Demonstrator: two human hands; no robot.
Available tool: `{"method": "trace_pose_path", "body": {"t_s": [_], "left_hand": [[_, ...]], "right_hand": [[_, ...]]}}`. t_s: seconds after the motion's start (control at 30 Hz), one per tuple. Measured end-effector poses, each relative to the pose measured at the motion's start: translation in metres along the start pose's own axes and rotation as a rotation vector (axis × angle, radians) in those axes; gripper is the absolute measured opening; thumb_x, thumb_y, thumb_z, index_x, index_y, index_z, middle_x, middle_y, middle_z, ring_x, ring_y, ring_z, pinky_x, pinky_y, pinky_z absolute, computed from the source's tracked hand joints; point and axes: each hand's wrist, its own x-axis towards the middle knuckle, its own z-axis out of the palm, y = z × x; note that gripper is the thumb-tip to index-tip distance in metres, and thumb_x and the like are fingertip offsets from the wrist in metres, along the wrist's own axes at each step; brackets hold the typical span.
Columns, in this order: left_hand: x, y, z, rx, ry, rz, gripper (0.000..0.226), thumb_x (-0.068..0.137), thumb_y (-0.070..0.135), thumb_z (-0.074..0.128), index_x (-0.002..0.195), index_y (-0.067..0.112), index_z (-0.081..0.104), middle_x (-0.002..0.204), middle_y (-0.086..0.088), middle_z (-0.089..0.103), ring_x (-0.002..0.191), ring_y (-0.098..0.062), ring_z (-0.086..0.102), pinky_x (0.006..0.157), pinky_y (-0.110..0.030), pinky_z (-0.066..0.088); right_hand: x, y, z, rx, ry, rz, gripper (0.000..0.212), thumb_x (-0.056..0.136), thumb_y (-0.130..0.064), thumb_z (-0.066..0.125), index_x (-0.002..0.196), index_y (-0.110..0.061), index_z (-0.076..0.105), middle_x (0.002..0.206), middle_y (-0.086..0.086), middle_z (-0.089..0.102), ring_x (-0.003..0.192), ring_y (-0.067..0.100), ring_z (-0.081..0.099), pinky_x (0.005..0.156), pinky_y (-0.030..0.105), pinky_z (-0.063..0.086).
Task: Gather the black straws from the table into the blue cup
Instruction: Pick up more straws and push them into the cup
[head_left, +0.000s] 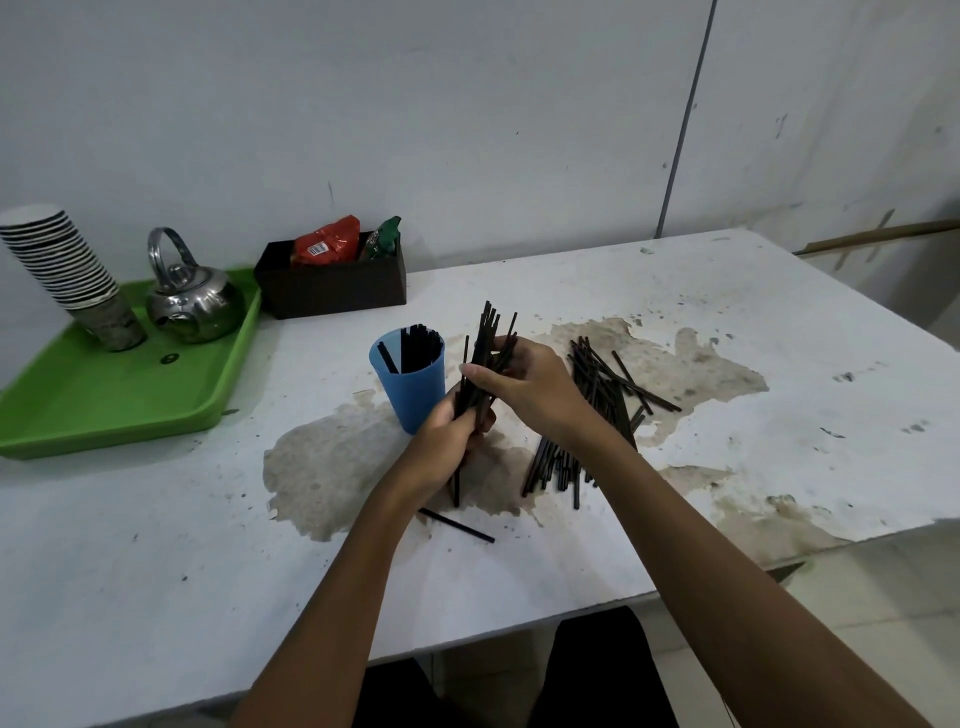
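Loose straw (456, 525) on table (156, 571) — blue cup (415, 395) holds several straws (415, 348).

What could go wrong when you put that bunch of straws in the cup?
The bundle of straws in both hands, left hand and right hand, is uneven, so a few could slip out, like the lone straw lying near the table edge. The blue cup looks light and already holds straws, so pushing a big bunch in might tip it. The pile of straws under the right arm could get swept off.
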Motion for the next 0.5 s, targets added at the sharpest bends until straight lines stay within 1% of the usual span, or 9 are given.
{"method": "trace_pose_path", "body": {"t_s": [0.1, 0.17, 0.23, 0.3, 0.33, 0.37, 0.4, 0.43, 0.5], "left_hand": [[0.000, 0.002, 0.000, -0.051, -0.007, -0.001, 0.025, 0.106, 0.019, 0.035, 0.091, 0.029, 0.053, 0.067, 0.008, 0.044, 0.056, -0.005, 0.036, 0.055, -0.020, 0.032], [0.000, 0.001, 0.001, -0.078, 0.009, 0.001, 0.024, 0.104, 0.012, 0.032, 0.097, 0.024, 0.052, 0.064, 0.008, 0.043, 0.053, -0.004, 0.034, 0.050, -0.020, 0.030], [0.000, 0.000, 0.002, -0.118, 0.031, 0.002, 0.023, 0.097, 0.008, 0.032, 0.102, 0.019, 0.051, 0.064, 0.005, 0.043, 0.052, -0.005, 0.034, 0.047, -0.020, 0.030], [0.000, -0.001, 0.002, -0.187, 0.024, 0.022, 0.021, 0.086, 0.016, 0.035, 0.100, 0.015, 0.050, 0.062, 0.005, 0.041, 0.049, -0.005, 0.033, 0.044, -0.019, 0.029], [0.000, -0.001, 0.002, -0.213, 0.025, 0.020, 0.020, 0.082, 0.020, 0.037, 0.097, 0.014, 0.049, 0.061, 0.005, 0.039, 0.048, -0.006, 0.031, 0.043, -0.019, 0.028], [-0.001, 0.000, 0.002, -0.223, 0.029, 0.017, 0.015, 0.082, 0.021, 0.038, 0.092, 0.015, 0.047, 0.060, 0.006, 0.037, 0.049, -0.007, 0.030, 0.043, -0.019, 0.027], [-0.001, 0.000, 0.002, -0.211, 0.035, 0.021, 0.009, 0.087, 0.018, 0.038, 0.089, 0.016, 0.047, 0.059, 0.007, 0.037, 0.049, -0.007, 0.029, 0.044, -0.020, 0.026], [-0.002, 0.001, 0.003, -0.174, 0.052, 0.026, 0.012, 0.092, 0.012, 0.039, 0.088, 0.019, 0.048, 0.057, 0.008, 0.038, 0.049, -0.007, 0.032, 0.045, -0.020, 0.027], [-0.004, 0.004, 0.005, -0.065, 0.099, 0.047, 0.016, 0.096, 0.005, 0.047, 0.097, 0.020, 0.054, 0.056, 0.015, 0.048, 0.048, -0.002, 0.044, 0.047, -0.016, 0.034]], "right_hand": [[0.007, 0.003, 0.000, -0.026, -0.017, 0.025, 0.017, 0.086, -0.023, 0.074, 0.096, -0.010, 0.070, 0.092, 0.007, 0.076, 0.088, 0.020, 0.073, 0.087, 0.040, 0.058], [0.010, 0.003, 0.001, -0.016, -0.040, 0.042, 0.014, 0.087, -0.020, 0.073, 0.095, -0.008, 0.070, 0.092, 0.010, 0.076, 0.088, 0.022, 0.073, 0.086, 0.039, 0.058], [0.012, 0.000, 0.000, -0.002, -0.062, 0.054, 0.014, 0.088, -0.016, 0.072, 0.096, -0.005, 0.069, 0.089, 0.010, 0.075, 0.082, 0.017, 0.072, 0.078, 0.031, 0.057], [0.013, -0.004, -0.001, -0.009, -0.083, 0.059, 0.014, 0.089, -0.013, 0.071, 0.096, -0.002, 0.069, 0.085, 0.008, 0.073, 0.074, 0.010, 0.069, 0.069, 0.021, 0.054], [0.013, -0.006, 0.000, -0.008, -0.091, 0.058, 0.015, 0.089, -0.013, 0.071, 0.097, -0.001, 0.068, 0.085, 0.007, 0.072, 0.073, 0.008, 0.068, 0.067, 0.018, 0.052], [0.013, -0.006, 0.000, -0.001, -0.095, 0.058, 0.018, 0.089, -0.014, 0.071, 0.098, 0.001, 0.068, 0.086, 0.008, 0.072, 0.073, 0.008, 0.068, 0.067, 0.017, 0.052], [0.012, -0.006, 0.001, 0.013, -0.098, 0.061, 0.020, 0.089, -0.014, 0.071, 0.099, 0.003, 0.068, 0.088, 0.009, 0.073, 0.075, 0.009, 0.069, 0.068, 0.018, 0.052], [0.012, -0.005, 0.002, 0.032, -0.097, 0.068, 0.021, 0.088, -0.014, 0.071, 0.100, 0.003, 0.068, 0.089, 0.009, 0.073, 0.077, 0.011, 0.069, 0.070, 0.018, 0.053], [0.010, -0.005, 0.002, 0.072, -0.096, 0.081, 0.020, 0.088, -0.014, 0.072, 0.101, 0.000, 0.069, 0.089, 0.007, 0.073, 0.080, 0.010, 0.070, 0.072, 0.018, 0.054]]}}
